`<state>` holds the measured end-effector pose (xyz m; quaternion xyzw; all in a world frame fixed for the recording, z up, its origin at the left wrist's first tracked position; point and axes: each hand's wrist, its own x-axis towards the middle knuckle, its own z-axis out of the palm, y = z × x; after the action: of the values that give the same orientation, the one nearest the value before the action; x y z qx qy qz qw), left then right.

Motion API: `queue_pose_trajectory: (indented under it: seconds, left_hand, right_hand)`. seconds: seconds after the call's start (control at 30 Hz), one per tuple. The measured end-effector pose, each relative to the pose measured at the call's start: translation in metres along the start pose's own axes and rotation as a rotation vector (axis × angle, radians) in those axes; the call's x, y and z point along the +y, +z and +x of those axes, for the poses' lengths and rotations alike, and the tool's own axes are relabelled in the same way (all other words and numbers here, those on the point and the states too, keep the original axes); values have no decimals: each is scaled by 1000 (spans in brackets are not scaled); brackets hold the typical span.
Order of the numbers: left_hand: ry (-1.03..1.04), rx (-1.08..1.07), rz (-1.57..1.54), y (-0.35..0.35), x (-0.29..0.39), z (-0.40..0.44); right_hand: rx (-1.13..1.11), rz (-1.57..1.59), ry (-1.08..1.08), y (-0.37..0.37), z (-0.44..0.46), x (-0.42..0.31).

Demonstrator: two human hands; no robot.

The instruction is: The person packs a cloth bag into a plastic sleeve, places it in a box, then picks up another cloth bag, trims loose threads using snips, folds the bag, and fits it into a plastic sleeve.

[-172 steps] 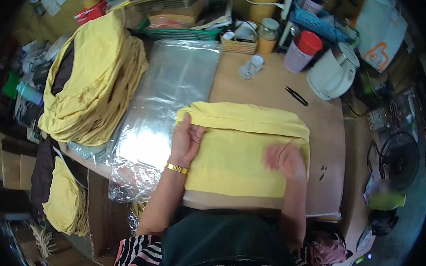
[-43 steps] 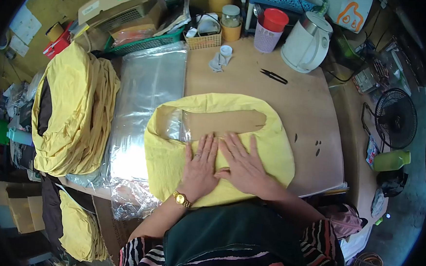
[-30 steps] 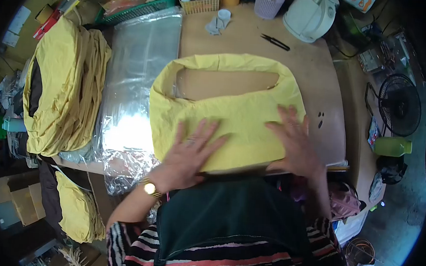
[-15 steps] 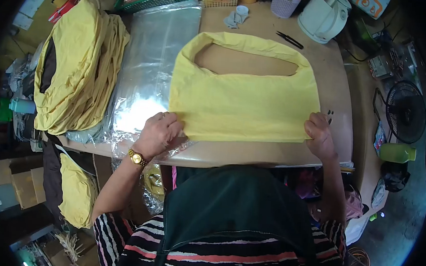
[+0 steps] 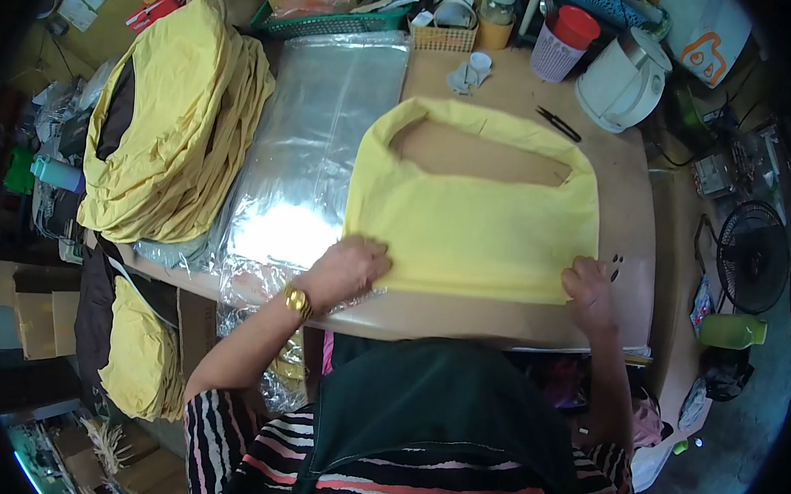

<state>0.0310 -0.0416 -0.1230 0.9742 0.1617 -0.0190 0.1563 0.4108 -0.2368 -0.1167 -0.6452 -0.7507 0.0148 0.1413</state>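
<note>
A yellow cloth bag [image 5: 478, 229] lies flat on the brown tabletop [image 5: 463, 322], its long handle loop toward the back and tabletop showing through the opening. My left hand [image 5: 351, 270], with a gold watch on the wrist, is closed on the bag's lower left corner. At the lower right corner, my right hand [image 5: 589, 293] has its fingers bent and pressed together on the cloth. The bag's lower edge runs nearly straight between both hands. Clear plastic sheets [image 5: 317, 124] lie left of the bag, partly beside my left hand.
Stacked yellow bags [image 5: 172, 125] stand at the left. Behind are black snips [image 5: 559, 124], a white kettle [image 5: 621, 80], a purple cup [image 5: 555, 56] and a wicker basket [image 5: 443, 38]. Small dark pieces [image 5: 616, 268] lie by my right hand. A fan [image 5: 751, 255] stands right.
My hands went from lying spread on the bag to closing at its two lower corners. The handle now points away from me, and the bag lies flatter. The camera view has shifted too.
</note>
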Motion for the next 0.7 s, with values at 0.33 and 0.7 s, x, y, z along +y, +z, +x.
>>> queue_pose_trajectory:
  seconds: [0.33,0.7]
  left_hand:
    - [-348,363,75,-16,69,38]
    - [-502,341,76,17,27,47]
  right_hand:
    - [60,-18,300,-9,69,-62]
    - [-28,-259,432,54,58,-44]
